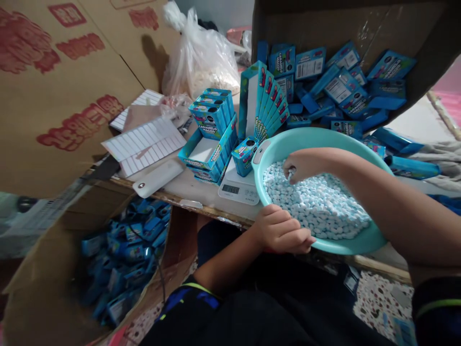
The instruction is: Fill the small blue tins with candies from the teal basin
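Bare left hand (283, 229): curled closed, knuckles up.
Bare right hand (301, 166): reaching down, fingers bent; fingertips possibly pinched.
Left forearm (230, 259), right forearm (382, 202): bare, converging.

Basin (374, 242): turquoise. Candies (324, 206): mixed pale blue and white. Small boxes (347, 91): bright blue with green and pink print. Scale (239, 185): white. Large carton (82, 81): brown, red lettering. Sleeve (194, 298): black, blue patches, yellow-green stripe.

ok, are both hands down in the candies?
No, only the right hand is in the candies; the left hand is at the near rim of the basin.
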